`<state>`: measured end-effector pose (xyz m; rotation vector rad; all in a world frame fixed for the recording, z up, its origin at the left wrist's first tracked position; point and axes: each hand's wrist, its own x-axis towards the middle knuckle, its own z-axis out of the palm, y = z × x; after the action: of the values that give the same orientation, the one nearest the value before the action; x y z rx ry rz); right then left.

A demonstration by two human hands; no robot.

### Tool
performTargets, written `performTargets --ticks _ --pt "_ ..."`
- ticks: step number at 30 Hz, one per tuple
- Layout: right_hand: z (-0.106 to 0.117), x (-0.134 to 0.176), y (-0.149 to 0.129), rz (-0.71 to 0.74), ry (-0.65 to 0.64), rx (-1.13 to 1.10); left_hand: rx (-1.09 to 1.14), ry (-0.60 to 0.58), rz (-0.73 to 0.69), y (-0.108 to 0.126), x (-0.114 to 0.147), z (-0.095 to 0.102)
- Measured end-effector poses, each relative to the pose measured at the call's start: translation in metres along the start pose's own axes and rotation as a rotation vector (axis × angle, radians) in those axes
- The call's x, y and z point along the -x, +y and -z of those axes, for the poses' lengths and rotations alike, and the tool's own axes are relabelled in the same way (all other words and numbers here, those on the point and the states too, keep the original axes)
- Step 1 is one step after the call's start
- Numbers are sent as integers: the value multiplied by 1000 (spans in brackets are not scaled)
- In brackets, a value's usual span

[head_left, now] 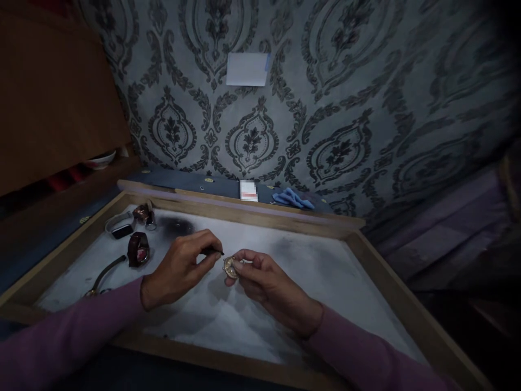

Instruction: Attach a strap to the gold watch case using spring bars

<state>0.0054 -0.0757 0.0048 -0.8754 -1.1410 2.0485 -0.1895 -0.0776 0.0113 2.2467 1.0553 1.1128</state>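
Note:
Over the white-bottomed tray, my right hand [260,277] pinches a gold-toned watch case [230,267], its round face turned up; no strap shows on it. My left hand [183,266] is closed on a short dark strip [211,251] that looks like a watch strap, most of it hidden by the fingers. The strip's tip points toward the watch case, with a small gap between them. Both hands are held above the middle of the tray.
The tray has a raised wooden rim [391,282]. At its left lie a dark red watch [138,250], a grey-banded watch [121,225], a brown watch [143,214] and a black strap [108,271]. Behind the rim are a blue cloth [292,198] and a small white box [248,190].

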Motion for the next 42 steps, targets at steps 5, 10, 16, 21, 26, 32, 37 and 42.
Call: performTargets --ticks 5,10,16,21,26,32,37,42 --pt "-3 0 -1 11 7 22 -24 7 -81 1 2 -1" --pt "-4 0 -3 7 1 17 -38 24 -123 1 3 -2" --pt "-3 1 -2 -19 -33 -60 -133 16 -193 2 4 -4" --pt "-2 2 -3 -40 -72 -96 -233 6 -260 6 4 -3" --pt "1 1 -1 -46 -97 -148 -367 43 -399 12 5 -3" --pt "0 3 -3 -69 -113 -175 -435 52 -481 13 6 -3" --pt "-1 4 -4 -69 -119 -176 -422 45 -456 13 6 -3" --pt "-1 3 -1 -33 -94 -110 -284 -27 -285 11 4 -1"
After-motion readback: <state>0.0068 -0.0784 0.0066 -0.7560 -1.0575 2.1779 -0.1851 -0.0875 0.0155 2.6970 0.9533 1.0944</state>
